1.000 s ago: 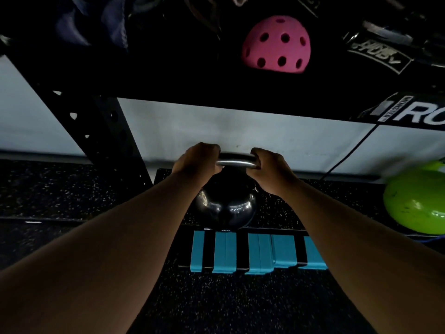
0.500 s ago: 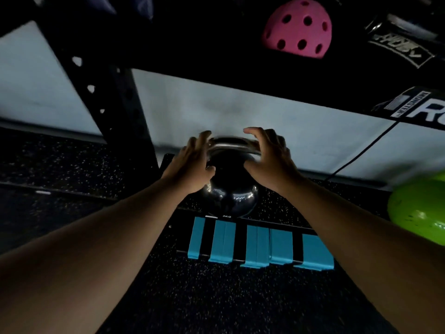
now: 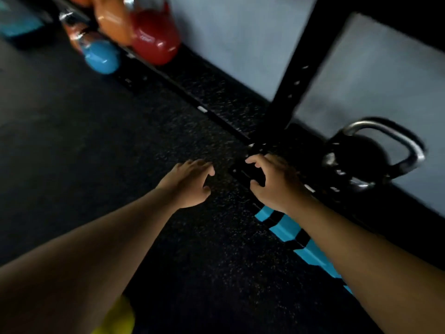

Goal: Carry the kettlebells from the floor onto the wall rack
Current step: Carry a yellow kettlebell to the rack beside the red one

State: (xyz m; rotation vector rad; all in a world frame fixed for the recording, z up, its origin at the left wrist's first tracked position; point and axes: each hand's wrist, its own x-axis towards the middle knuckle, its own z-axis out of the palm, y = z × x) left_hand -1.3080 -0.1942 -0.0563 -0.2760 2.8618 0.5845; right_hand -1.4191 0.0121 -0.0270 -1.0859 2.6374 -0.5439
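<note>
The black kettlebell (image 3: 361,160) sits on the rack's low shelf (image 3: 301,150) at right, just right of the upright (image 3: 296,68). Both hands hover empty, fingers spread: right hand (image 3: 272,182) near it, left hand (image 3: 190,184) over the floor (image 3: 96,153). Blue (image 3: 102,56), red (image 3: 154,39) and orange (image 3: 113,22) kettlebells stand far left.
</note>
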